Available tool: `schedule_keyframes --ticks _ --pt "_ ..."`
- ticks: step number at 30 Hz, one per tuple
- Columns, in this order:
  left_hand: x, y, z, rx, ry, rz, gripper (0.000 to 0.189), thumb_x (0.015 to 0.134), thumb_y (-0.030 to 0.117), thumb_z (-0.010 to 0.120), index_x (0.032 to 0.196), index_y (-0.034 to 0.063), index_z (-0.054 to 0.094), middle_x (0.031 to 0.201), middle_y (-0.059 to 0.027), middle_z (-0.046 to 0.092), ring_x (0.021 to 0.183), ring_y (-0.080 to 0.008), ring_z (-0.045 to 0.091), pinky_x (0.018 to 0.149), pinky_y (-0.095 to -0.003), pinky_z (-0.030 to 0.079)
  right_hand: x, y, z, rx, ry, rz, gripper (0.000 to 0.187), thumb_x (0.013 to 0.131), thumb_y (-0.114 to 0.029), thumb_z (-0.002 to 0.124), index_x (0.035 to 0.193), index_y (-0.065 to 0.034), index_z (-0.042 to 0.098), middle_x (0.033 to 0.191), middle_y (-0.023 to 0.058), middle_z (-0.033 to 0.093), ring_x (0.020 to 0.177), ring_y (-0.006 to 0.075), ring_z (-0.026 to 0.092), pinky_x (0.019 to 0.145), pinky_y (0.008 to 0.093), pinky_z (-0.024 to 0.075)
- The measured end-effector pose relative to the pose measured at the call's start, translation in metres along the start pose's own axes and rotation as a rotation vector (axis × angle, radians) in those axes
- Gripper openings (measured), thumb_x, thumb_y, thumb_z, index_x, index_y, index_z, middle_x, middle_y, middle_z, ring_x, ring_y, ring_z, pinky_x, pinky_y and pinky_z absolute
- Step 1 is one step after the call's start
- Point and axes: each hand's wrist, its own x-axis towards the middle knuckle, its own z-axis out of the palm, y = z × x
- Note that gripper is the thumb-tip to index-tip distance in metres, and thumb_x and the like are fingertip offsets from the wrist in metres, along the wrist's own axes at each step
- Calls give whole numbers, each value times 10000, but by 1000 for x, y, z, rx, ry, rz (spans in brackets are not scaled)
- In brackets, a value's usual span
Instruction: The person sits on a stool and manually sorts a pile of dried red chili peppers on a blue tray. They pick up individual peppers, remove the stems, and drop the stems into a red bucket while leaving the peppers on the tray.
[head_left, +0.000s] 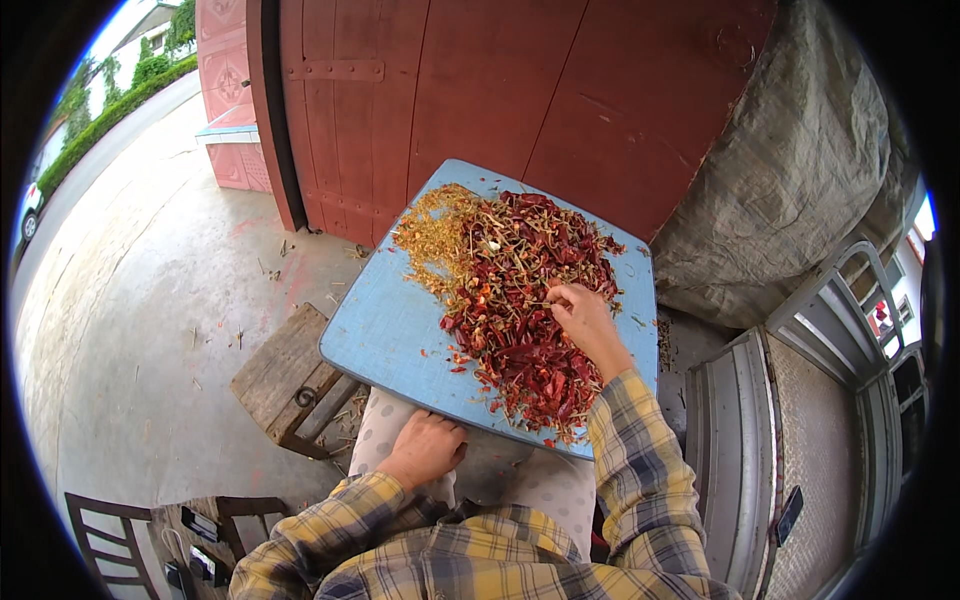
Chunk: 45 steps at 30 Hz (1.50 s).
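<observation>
A heap of broken dried red chili peppers (525, 367), mixed with stems, covers much of a light blue tabletop (390, 330). To its left, against the heap, lies a patch of yellow chili seeds (435, 232). My right hand (581, 315) reaches onto the heap from the right, thumb and forefinger drawn together among the pieces. Whether a piece is pinched there is too small to tell. My left hand (427, 446) rests over my leg at the table's near edge, fingers curled and fingertips hidden. A small white piece (493, 245) sits on the heap.
A red door (480, 97) stands behind the table. On the left is a wooden stool (289, 375); a dark metal-framed chair (112, 517) holds small devices. To the right are a grey tarp-covered bulk (765, 172) and a metal cart bed (817, 435) with a phone (789, 516).
</observation>
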Motion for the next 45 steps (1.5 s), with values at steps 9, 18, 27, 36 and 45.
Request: schedule_keyframes --ticks 9,18,27,36,45 --pt "-4 -1 -6 61 -26 -7 144 783 222 634 749 83 652 718 -54 640 769 -242 632 736 -370 465 28 3 43 -558 -48 -54 121 844 -111 622 949 -68 664 944 135 603 762 309 659 612 428 556" --pt "-4 -6 -1 36 31 17 151 787 221 624 698 100 635 668 -56 619 727 -253 629 704 -395 470 36 -25 45 -184 -37 -69 166 851 -140 639 1014 -111 642 972 98 617 905 304 628 744 442 518" --pt "-8 -6 -4 64 8 -16 161 816 259 613 752 113 633 704 -44 625 761 -249 631 720 -399 454 51 -34 74 -293 -116 -208 222 830 -126 650 1053 -126 644 1003 107 637 920 304 637 759 448 513" --pt "-8 -7 -4 39 62 -4 145 794 220 616 711 102 617 697 -55 621 742 -259 624 705 -397 455 45 -24 49 218 -110 52 113 871 -118 593 892 -37 668 736 83 634 617 179 567 613 375 487" --pt "-6 -5 -10 49 -26 -52 147 800 223 619 747 91 654 745 -48 652 813 -240 631 766 -365 448 45 -6 44 453 -68 148 146 899 -104 561 895 -13 676 617 16 546 531 85 477 504 277 387"
